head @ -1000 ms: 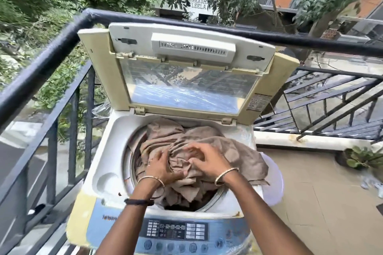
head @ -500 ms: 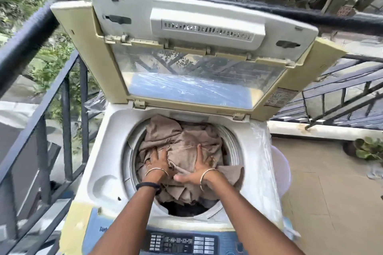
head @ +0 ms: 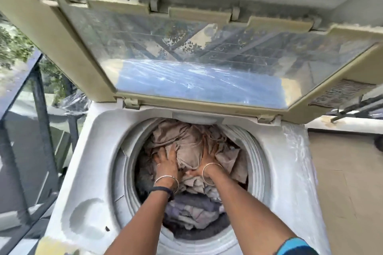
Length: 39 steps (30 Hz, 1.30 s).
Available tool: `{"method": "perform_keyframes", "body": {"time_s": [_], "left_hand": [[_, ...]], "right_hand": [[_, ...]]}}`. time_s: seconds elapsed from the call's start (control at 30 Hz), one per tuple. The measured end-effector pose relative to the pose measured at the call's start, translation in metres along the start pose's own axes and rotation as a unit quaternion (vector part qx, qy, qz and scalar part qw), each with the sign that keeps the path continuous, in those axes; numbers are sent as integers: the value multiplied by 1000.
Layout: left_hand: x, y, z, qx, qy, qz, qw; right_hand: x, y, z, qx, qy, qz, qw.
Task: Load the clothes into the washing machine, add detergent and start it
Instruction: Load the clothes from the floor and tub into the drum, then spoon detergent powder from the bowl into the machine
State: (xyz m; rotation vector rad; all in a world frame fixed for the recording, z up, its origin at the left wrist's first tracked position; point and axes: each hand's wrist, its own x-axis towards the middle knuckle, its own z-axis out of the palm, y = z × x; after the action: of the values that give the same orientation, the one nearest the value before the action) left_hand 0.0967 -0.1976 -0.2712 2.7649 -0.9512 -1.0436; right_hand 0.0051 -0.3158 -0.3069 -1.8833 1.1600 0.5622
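A top-loading washing machine (head: 89, 151) fills the view, its lid (head: 199, 51) standing open above the drum. A crumpled beige cloth (head: 186, 141) lies inside the drum on top of grey and lilac clothes (head: 192, 211). My left hand (head: 166, 161) presses flat on the cloth's left side with fingers spread. My right hand (head: 207, 157) presses on its right side, partly sunk into the folds. Both forearms reach down into the drum. No detergent is in view.
A dark metal railing (head: 41, 114) runs along the left of the machine, with trees beyond. Tiled balcony floor (head: 348, 182) lies to the right. The open lid hangs close over my head's line of sight.
The beige cloth has gone from draping over the drum's rim to lying fully inside it. Both hands have pushed deeper down, and my head has leaned in close over the drum.
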Motion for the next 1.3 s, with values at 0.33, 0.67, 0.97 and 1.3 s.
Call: {"method": "perform_keyframes", "body": {"time_s": [0.33,0.67,0.97,1.3], "left_hand": [[-20,-13,3,-28,-59,33,997],[-89,7,-30,13,-5,15,1000],[-220,92,-31,-258,165,129,943],[-343,239,63,-361,116,201,903]], "right_hand": [[-29,16,1,-55,10,-1,998],[-126,12,-42,-79,-34,17,996],[-243,61,-83,154,130,-118,972],[-366,264,-111,301,245,-90,917]]}}
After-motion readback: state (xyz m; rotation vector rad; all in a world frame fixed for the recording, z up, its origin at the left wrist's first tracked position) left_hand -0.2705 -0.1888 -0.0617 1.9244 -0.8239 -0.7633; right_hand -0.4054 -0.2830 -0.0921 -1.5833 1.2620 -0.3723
